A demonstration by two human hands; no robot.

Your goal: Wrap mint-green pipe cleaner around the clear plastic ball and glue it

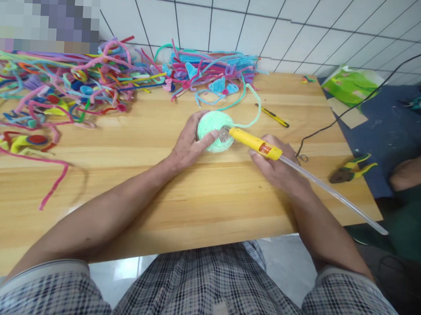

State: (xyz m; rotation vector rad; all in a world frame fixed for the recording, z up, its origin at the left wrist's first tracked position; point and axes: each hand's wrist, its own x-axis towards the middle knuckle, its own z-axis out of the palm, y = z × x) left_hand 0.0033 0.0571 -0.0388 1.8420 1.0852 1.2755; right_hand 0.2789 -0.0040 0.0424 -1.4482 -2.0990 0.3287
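My left hand (192, 142) is wrapped round a mint-green coil of pipe cleaner (214, 121), thumb across its face. A loose mint-green strand loops up and back from the coil's right side. In my right hand (279, 163) is a yellow hot glue gun (248, 139), its tip at the greyish middle of the coil; whether it touches cannot be told. A long clear glue stick (335, 194) sticks out of the gun's back end, over my right forearm.
Tangled coloured pipe cleaners (105, 77) cover the table's left and back. A yellow utility knife (274, 116) lies behind the glue gun, yellow-handled pliers (353, 169) to the right. A black cord (343, 112) crosses the table's right edge. A person's arm (413, 165) is at far right.
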